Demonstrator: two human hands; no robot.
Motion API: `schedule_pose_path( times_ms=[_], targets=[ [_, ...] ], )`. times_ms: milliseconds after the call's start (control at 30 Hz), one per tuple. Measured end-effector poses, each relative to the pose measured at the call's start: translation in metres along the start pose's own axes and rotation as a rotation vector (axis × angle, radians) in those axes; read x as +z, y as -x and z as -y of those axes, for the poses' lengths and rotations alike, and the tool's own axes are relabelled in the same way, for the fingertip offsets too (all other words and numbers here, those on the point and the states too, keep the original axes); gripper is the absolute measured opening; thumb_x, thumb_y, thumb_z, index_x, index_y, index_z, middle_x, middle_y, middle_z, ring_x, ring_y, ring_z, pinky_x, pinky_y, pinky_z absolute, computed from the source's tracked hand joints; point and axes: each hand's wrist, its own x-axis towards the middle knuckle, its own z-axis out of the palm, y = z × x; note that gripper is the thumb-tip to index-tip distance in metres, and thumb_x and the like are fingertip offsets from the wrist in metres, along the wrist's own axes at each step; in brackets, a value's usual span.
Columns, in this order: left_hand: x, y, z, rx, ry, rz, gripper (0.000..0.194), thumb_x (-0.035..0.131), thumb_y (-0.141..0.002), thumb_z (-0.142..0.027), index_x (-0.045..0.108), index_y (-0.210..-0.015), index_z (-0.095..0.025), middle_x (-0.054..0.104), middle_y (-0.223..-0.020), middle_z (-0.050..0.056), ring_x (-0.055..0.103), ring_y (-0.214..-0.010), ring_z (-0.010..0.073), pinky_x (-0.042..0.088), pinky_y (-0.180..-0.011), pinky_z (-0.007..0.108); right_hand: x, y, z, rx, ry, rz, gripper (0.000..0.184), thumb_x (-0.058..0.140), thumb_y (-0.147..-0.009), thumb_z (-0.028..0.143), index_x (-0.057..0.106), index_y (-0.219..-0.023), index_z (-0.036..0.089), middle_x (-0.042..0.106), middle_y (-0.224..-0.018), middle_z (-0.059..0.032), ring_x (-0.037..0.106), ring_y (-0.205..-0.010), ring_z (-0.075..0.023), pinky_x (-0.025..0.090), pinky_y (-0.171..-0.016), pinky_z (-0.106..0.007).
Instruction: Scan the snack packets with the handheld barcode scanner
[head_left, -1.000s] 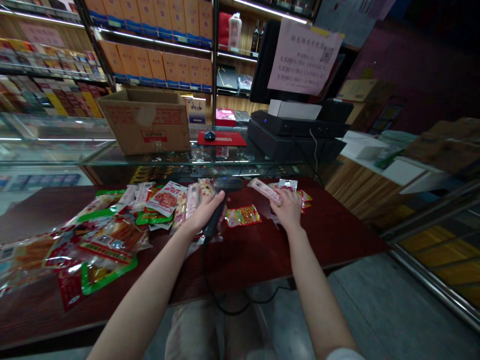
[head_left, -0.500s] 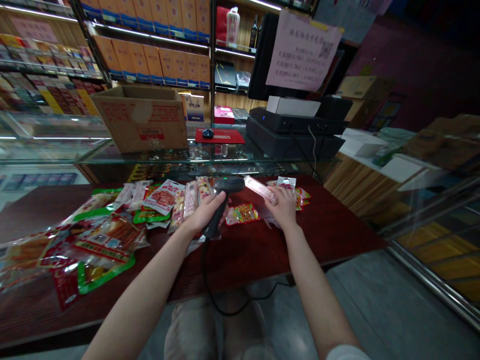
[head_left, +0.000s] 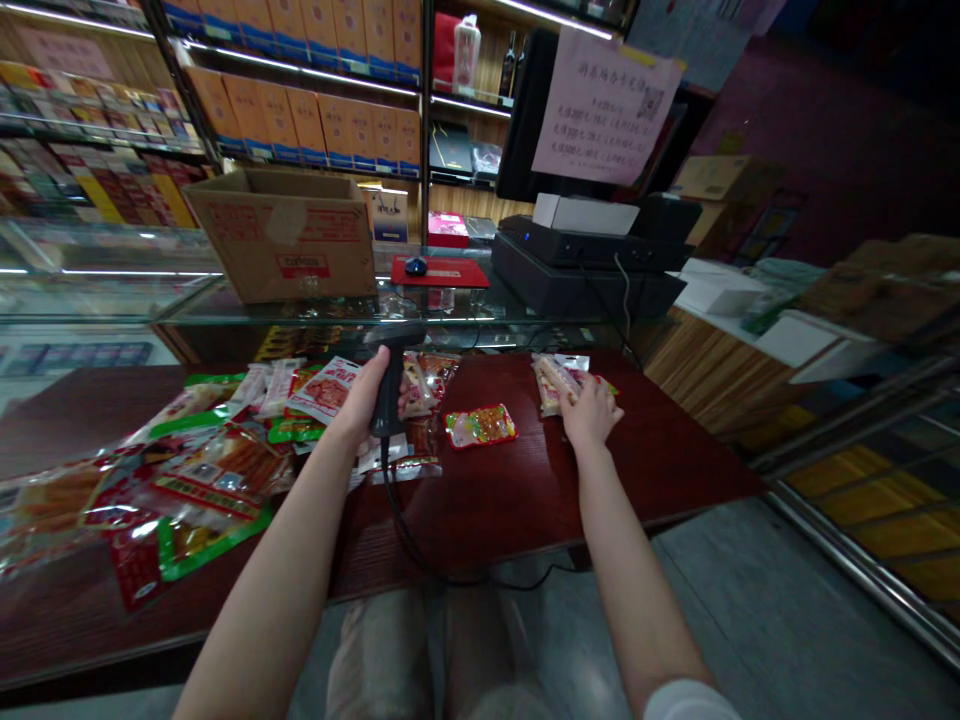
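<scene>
My left hand (head_left: 367,395) is wrapped round the handle of a black barcode scanner (head_left: 388,385), held above the snack packets with its cable hanging down. Over at the right of the table, my right hand (head_left: 592,412) has its fingers on a clear-wrapped snack packet (head_left: 556,380), which lies on other packets there. A small red-edged snack packet (head_left: 481,425) lies flat between the two hands. Left of the scanner, a pink and white snack bag (head_left: 328,388) rests among several others. Part of the packets behind the scanner is hidden.
A dark red wooden table (head_left: 480,520) carries everything. On the left lies a pile of snack bags (head_left: 217,480). Behind stand a glass counter (head_left: 442,310), an open cardboard box (head_left: 292,240), a mouse (head_left: 415,266) and a black cash drawer (head_left: 585,280) under a monitor.
The scanner in my left hand has moved left, away from the right hand. My right hand has carried the lit packet right and down onto the packets there. The scanner's light no longer falls on it.
</scene>
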Motion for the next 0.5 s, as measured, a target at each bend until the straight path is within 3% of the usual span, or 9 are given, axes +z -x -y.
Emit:
schedule_pose_path(
  times_ms=[200,333,433,500],
  targets=[
    [-0.019,-0.003,-0.011,0.047,0.044,-0.087,0.053,0.055,-0.082,-0.071,0.05,-0.074,-0.019,0.049,-0.05,-0.003,0.046,-0.037,0.0094,0.038,-0.036,0.021,0.005,0.002,-0.003,-0.052,-0.015,0.062,0.037,0.052,-0.088,0.036,0.068,-0.118,0.02,0.056,-0.132,-0.0182,0.043,-0.126,-0.0383,0.032,-0.099,-0.061],
    [-0.019,-0.003,-0.013,0.08,0.072,-0.096,0.052,0.057,-0.083,-0.068,0.049,-0.071,-0.018,0.051,-0.053,-0.002,0.047,-0.04,0.0082,0.037,-0.036,0.019,0.002,0.002,0.005,-0.106,-0.1,-0.031,0.038,0.054,-0.086,0.032,0.065,-0.12,0.02,0.058,-0.129,-0.017,0.046,-0.126,-0.0363,0.028,-0.105,-0.063],
    [-0.018,-0.001,-0.015,0.083,0.069,-0.106,0.053,0.057,-0.082,-0.07,0.048,-0.07,-0.019,0.05,-0.054,-0.003,0.046,-0.04,0.0081,0.037,-0.036,0.02,-0.001,0.006,0.043,-0.279,-0.283,0.017,0.031,0.05,-0.088,0.027,0.065,-0.114,0.02,0.062,-0.122,-0.0143,0.053,-0.12,-0.0303,0.035,-0.106,-0.052],
    [-0.02,-0.001,-0.017,0.082,0.065,-0.12,0.054,0.058,-0.081,-0.071,0.047,-0.071,-0.019,0.05,-0.053,-0.003,0.046,-0.039,0.008,0.037,-0.036,0.02,0.002,0.015,0.085,-0.39,-0.468,0.211,0.031,0.049,-0.089,0.029,0.062,-0.116,0.02,0.064,-0.115,-0.0122,0.06,-0.105,-0.0243,0.046,-0.096,-0.041]
  ],
)
